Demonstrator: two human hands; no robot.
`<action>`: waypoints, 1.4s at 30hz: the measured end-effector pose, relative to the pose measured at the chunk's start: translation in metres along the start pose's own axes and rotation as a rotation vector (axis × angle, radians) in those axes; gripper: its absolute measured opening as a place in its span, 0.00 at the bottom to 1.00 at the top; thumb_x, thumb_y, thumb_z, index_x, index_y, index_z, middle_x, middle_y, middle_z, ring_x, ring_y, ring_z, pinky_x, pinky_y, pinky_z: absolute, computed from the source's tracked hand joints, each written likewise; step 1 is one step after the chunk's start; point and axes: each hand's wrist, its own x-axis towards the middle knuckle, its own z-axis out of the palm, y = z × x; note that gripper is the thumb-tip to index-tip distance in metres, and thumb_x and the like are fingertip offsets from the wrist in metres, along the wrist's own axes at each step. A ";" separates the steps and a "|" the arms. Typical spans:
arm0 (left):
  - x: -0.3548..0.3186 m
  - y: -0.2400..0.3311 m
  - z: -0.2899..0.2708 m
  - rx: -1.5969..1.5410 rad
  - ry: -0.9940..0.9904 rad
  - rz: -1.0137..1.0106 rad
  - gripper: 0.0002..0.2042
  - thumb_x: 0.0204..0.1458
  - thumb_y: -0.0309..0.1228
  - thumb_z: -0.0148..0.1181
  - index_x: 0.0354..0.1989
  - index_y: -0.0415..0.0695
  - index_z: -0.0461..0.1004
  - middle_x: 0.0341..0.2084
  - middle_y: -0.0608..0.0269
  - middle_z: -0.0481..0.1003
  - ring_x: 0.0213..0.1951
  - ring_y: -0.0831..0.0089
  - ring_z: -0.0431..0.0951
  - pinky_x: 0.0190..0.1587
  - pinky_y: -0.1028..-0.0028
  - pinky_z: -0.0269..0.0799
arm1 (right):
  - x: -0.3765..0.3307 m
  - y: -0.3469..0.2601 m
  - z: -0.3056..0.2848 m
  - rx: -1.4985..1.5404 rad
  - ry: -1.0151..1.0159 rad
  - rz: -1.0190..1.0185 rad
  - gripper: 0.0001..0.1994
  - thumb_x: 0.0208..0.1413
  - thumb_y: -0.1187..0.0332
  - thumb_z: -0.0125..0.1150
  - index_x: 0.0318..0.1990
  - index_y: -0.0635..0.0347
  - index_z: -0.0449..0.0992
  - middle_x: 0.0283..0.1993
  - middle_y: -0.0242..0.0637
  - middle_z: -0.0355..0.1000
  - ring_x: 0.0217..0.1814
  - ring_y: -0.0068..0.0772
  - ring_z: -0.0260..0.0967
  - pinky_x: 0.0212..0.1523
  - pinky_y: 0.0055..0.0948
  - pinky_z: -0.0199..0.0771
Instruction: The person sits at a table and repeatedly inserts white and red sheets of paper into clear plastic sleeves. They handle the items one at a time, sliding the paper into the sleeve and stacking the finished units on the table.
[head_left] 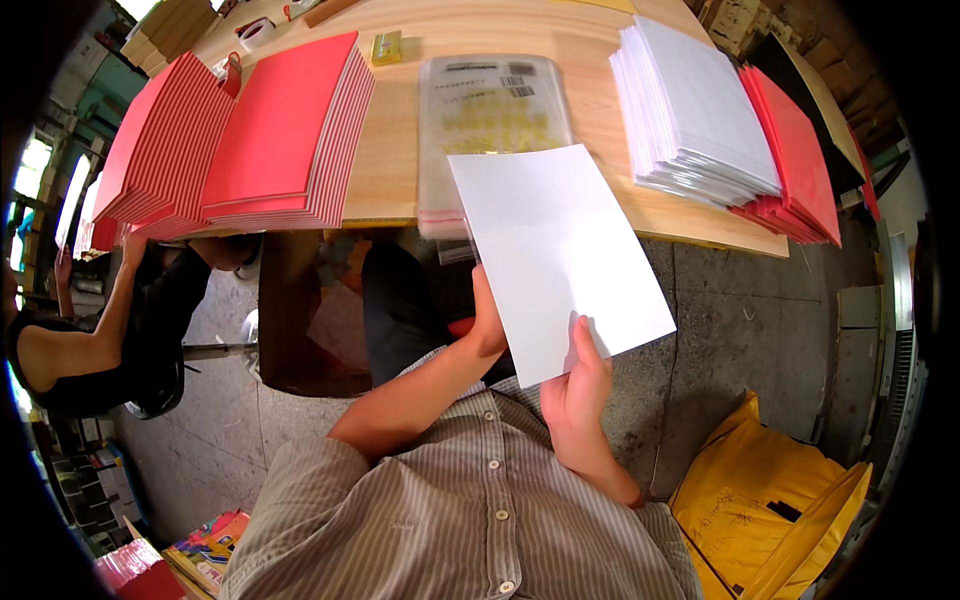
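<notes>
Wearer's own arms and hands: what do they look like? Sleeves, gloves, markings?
The left hand and right hand are ungloved, with no watch, ring or marking visible; the left is partly hidden. The forearms are bare below loose sleeves of a grey-brown, pale-striped fabric shirt with small round pale buttons down the front.

1. Pale wood-grain table [390,130] takes up the top of the frame, front edge looking bowed.
2. Floor's [740,310] plain grey, kinda blotchy, with thin dark seams, mostly visible centre-right and lower left.
3. Windows [35,165] at the far left edge are super bright, basically blown out.
4. Dark shelving [85,500] in the lower left, pretty murky tbh.
5. Greyish cabinet-like box [858,335] along the right edge, brown cartons [840,70] upper right.
</notes>
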 end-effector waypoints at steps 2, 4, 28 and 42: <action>-0.010 -0.008 -0.003 -0.198 0.003 -0.122 0.16 0.66 0.35 0.50 0.55 0.36 0.71 0.47 0.55 0.77 0.44 0.68 0.80 0.43 0.67 0.82 | 0.003 0.001 0.004 -0.005 0.007 -0.019 0.19 0.67 0.71 0.54 0.62 0.69 0.64 0.57 0.40 0.69 0.60 0.33 0.70 0.58 0.33 0.74; -0.021 -0.013 -0.002 -0.293 0.063 -0.181 0.14 0.64 0.30 0.51 0.53 0.35 0.73 0.45 0.56 0.78 0.43 0.70 0.81 0.42 0.69 0.81 | 0.005 0.003 0.008 -0.015 0.019 -0.039 0.19 0.68 0.71 0.54 0.62 0.69 0.64 0.57 0.39 0.69 0.60 0.33 0.70 0.58 0.33 0.74; -0.041 -0.019 0.009 -0.002 0.178 -0.045 0.09 0.59 0.20 0.50 0.43 0.33 0.76 0.34 0.58 0.80 0.34 0.73 0.80 0.35 0.74 0.77 | 0.016 -0.018 -0.008 -0.287 -0.014 0.062 0.13 0.66 0.74 0.52 0.54 0.71 0.69 0.50 0.49 0.74 0.46 0.42 0.79 0.45 0.44 0.86; -0.024 -0.018 0.017 -0.064 0.231 -0.069 0.10 0.61 0.18 0.50 0.49 0.37 0.72 0.41 0.58 0.78 0.42 0.71 0.79 0.43 0.73 0.77 | 0.037 -0.012 0.032 -0.261 -0.049 0.087 0.13 0.69 0.73 0.49 0.56 0.70 0.68 0.51 0.47 0.74 0.48 0.42 0.78 0.46 0.44 0.86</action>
